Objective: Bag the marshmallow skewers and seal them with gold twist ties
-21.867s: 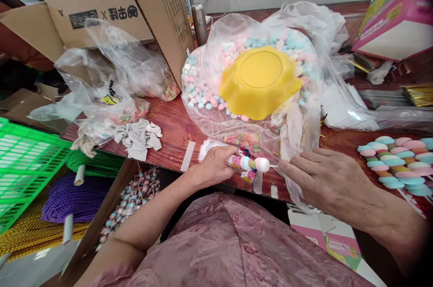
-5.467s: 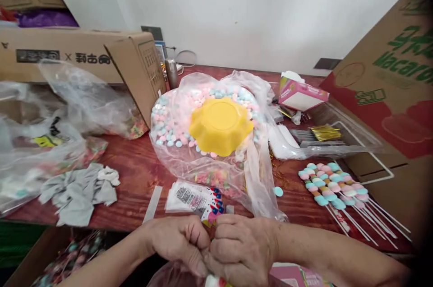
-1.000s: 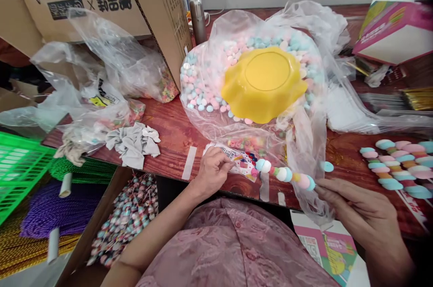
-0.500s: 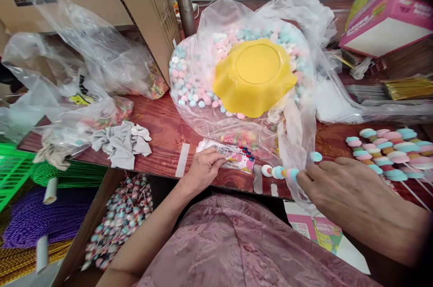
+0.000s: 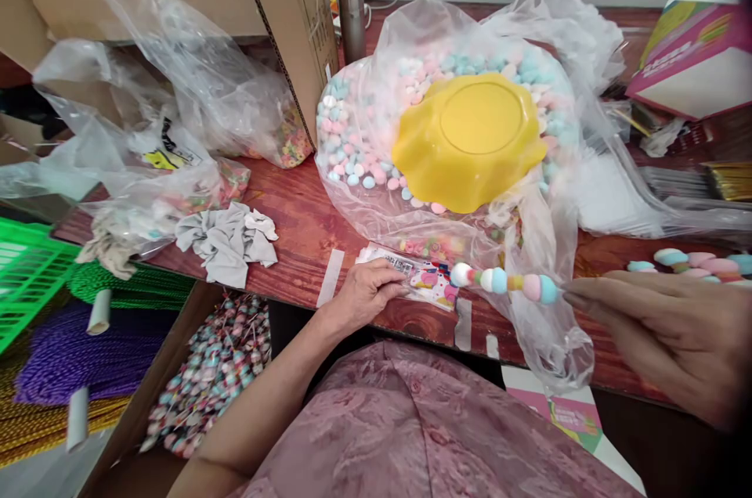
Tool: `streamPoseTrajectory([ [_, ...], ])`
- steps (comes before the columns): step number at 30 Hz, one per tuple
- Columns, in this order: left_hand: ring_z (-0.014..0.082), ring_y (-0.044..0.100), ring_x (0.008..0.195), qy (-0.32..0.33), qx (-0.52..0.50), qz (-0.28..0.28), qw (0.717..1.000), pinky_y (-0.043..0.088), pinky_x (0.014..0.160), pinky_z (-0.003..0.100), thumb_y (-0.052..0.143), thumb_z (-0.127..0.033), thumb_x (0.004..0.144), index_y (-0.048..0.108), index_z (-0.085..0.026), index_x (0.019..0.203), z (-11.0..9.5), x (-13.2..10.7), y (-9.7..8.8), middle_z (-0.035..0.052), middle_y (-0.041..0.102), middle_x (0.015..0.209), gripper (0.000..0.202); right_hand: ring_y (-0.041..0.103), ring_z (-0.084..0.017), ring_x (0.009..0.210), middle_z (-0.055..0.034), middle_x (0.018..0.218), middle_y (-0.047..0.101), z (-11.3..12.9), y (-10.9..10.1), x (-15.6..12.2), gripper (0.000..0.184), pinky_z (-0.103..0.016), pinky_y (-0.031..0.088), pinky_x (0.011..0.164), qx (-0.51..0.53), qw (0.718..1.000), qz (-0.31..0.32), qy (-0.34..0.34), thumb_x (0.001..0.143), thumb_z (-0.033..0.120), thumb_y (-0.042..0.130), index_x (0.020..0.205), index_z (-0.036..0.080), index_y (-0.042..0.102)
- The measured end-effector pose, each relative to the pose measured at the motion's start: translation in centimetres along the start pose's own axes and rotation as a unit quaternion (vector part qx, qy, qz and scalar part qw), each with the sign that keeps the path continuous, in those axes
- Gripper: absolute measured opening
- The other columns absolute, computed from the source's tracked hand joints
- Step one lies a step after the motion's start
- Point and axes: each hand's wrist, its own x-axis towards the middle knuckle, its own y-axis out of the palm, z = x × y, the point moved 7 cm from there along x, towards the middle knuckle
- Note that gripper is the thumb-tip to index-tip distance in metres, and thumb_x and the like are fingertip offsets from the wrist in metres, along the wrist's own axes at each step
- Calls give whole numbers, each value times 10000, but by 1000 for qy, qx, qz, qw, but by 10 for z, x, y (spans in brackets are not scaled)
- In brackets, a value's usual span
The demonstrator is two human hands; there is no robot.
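My right hand (image 5: pixel 670 333) pinches the end of a candy skewer (image 5: pixel 499 282), a row of white, pink and blue marshmallow-like pieces with small coloured ones between. The skewer lies level, its white tip close to the upper right part of a small printed plastic bag (image 5: pixel 432 285). That bag is flat on the table, on a stack of similar ones, and the closed fingers of my left hand (image 5: pixel 367 290) grip its left end. More candy skewers (image 5: pixel 699 263) lie beyond my right hand, partly covered by it.
A yellow scalloped bowl (image 5: pixel 470 142) sits upside down on a big clear bag of sweets (image 5: pixel 364 161). Grey cloth (image 5: pixel 229 243) lies at left near a cardboard box (image 5: pixel 299 36). Below the table edge, a box holds many finished-looking skewers (image 5: pixel 217 373). A green basket (image 5: pixel 29 271) stands far left.
The skewer in my right hand has come up off the table edge area, nearer the bag, and shows more fully. My left hand stays on the bag. The whole view has shifted slightly.
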Motion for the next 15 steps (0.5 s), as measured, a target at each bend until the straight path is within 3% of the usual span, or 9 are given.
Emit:
streamPoseTrajectory([
  [4,152,640,763,-9,2,-9,1000,489,696,260,631,-243,925,767,-176,916,0,0,0,52,706,824,152,697,-228,718,-39,758,727,5,16,-14,204,-342,548,628,48,998,-26,30,898,400,593,910,265,745],
  [9,135,618,710,-20,0,-29,999,461,669,248,644,-220,909,754,-169,824,0,0,-1,35,685,760,148,708,-176,619,-3,789,764,17,39,-31,120,-277,572,590,124,991,-51,3,884,305,639,891,249,745],
  [15,118,575,651,-58,-22,-48,997,435,635,238,693,-239,863,722,-171,738,3,1,-2,6,648,688,145,713,-163,645,15,817,768,5,43,-56,86,-251,579,612,156,982,-85,67,873,273,675,904,257,753],
])
